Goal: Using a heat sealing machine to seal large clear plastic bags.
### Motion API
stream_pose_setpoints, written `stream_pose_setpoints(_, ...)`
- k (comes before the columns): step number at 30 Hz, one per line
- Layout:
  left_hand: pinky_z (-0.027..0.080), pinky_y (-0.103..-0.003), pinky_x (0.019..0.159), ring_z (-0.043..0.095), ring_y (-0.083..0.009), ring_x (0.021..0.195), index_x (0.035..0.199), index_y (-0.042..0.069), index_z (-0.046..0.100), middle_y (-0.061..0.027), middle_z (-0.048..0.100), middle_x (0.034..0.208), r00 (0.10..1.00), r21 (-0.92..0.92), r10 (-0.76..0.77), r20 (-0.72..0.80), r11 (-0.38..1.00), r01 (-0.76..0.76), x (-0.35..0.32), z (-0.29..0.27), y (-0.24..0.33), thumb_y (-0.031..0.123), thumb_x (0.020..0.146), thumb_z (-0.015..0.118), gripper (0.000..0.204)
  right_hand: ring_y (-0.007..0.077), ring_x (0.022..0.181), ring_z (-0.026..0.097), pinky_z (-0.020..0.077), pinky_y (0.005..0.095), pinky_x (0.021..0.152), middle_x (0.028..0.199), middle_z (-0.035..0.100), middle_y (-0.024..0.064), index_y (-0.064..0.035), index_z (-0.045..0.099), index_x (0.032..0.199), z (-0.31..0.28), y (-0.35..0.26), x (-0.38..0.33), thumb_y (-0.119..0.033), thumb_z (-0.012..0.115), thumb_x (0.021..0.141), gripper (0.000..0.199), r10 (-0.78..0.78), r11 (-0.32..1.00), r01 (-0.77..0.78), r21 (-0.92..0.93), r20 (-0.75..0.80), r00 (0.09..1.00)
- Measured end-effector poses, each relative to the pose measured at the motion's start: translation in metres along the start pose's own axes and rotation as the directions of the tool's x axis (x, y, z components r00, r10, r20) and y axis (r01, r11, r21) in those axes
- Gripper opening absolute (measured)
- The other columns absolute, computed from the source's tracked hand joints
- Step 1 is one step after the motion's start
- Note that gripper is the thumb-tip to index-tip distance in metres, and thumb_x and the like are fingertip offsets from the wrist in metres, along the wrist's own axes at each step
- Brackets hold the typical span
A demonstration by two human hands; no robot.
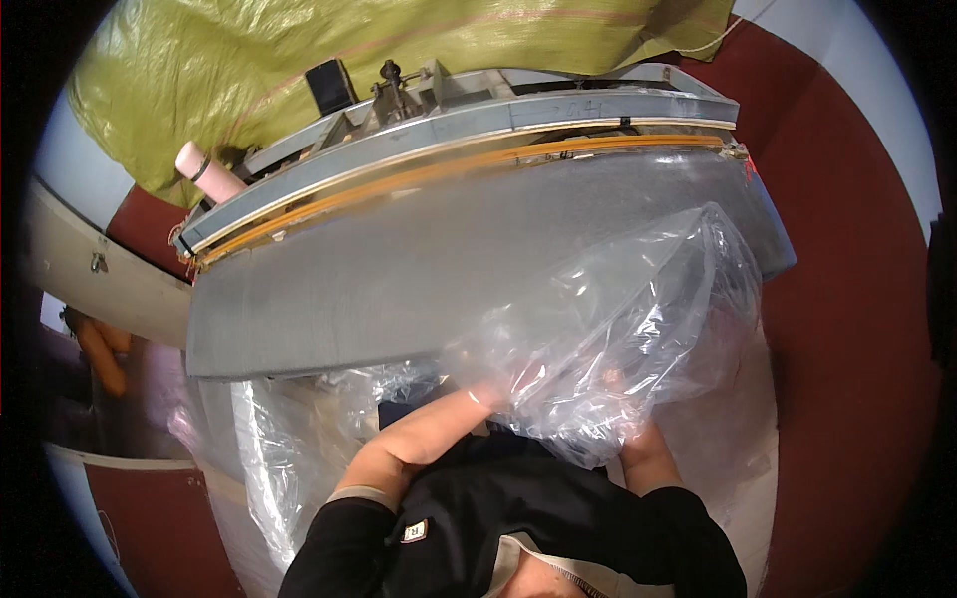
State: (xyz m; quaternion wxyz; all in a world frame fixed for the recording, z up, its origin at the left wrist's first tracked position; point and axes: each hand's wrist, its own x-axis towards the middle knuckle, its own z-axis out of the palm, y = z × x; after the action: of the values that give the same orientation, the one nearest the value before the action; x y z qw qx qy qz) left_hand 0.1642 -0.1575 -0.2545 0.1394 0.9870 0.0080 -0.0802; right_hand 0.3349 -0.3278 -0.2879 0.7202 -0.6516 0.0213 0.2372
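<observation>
While both arms reach up from the bottom, the left hand (503,387) and the right hand (623,404) are at the low part of a big clear plastic bag (643,324). The bag is over the right half of a gray desk (339,284), at the side near the person. It is puffy and full of folds, and it shines where the light hits it. Its top makes a point near the right end of the desk, and its low edge hangs over the front. The shiny folds blur the fingers, so one cannot tell if either hand is spread, pressed together or pinching the bag. The hands are apart, with crumpled plastic between them.

More clear plastic (267,468) hangs below the left part of the desk, beside the left arm. Along the far side of the desk runs an orange strip (449,171), with a long metal frame (439,130) behind it. A pink roll (207,171) leans at the left end of the frame. A black box (330,88) stands behind the frame, in front of a big green sheet (239,60). The floor (847,339) on the right is dark red.
</observation>
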Motion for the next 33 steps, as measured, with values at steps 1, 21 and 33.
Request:
stream_pose_setpoints(1,0.048,-0.04,0.077,0.057,-0.0293,0.091,0.122,0.01,0.05,-0.0125,0.06,0.095,1.0,-0.017,0.023,0.012,1.0,-0.023,-0.006,-0.007,0.006,0.019,0.082,0.057,0.042,0.0239,0.094,0.056,0.0445,0.0338,0.081,0.104,0.061,0.0168,0.0075,0.056,0.107,-0.011,-0.005,0.0,-0.018,0.061,0.084,0.035,-0.022,1.0,0.022,-0.019,-0.021,1.0)
stream_pose_setpoints(21,0.048,-0.029,0.074,0.061,-0.0187,0.078,0.107,0.0,0.06,-0.0097,0.066,0.092,0.198,-0.75,-0.923,-0.329,0.383,0.539,-0.409,0.053,-0.168,0.006,0.084,0.053,0.025,0.0244,0.088,0.058,0.0463,0.0332,0.078,0.099,0.062,0.0169,0.009,0.057,0.104,-0.305,-0.135,0.002,-0.013,0.063,0.082,0.031,-0.19,0.591,-0.193,-0.783,-0.368,0.91)
stream_pose_setpoints(33,0.042,-0.04,0.091,0.051,-0.0323,0.109,0.106,0.004,0.058,-0.0184,0.056,0.113,-0.15,-0.359,-0.84,-0.522,0.058,0.931,-0.555,0.061,-0.263,0.005,0.079,0.049,0.029,0.0247,0.085,0.059,0.0474,0.0327,0.075,0.096,0.063,0.017,0.0099,0.058,0.102,-0.208,-0.198,0.054,-0.009,0.064,0.08,0.029,-0.11,0.111,-0.158,-0.981,-0.17,0.979)
